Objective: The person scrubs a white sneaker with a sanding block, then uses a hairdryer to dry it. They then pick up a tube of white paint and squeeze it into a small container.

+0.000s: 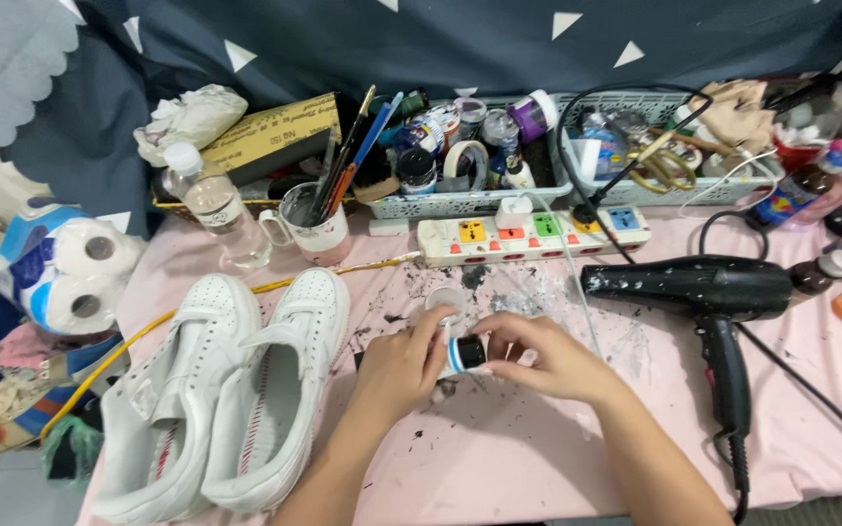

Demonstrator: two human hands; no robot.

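Small paint bottle [467,353] mostly hidden, gripped between left hand [403,366] and right hand [548,358] fingers, 2 white shoes [236,390] beside.

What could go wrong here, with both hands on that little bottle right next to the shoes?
1. The small bottle, held between the left hand and right hand, may hold paint; a slip could splash the white shoes beside it.
2. The power strip and hair dryer lie close on the already spattered pink table cover; spilled liquid might reach them.
3. The dryer's cord could snag an arm.
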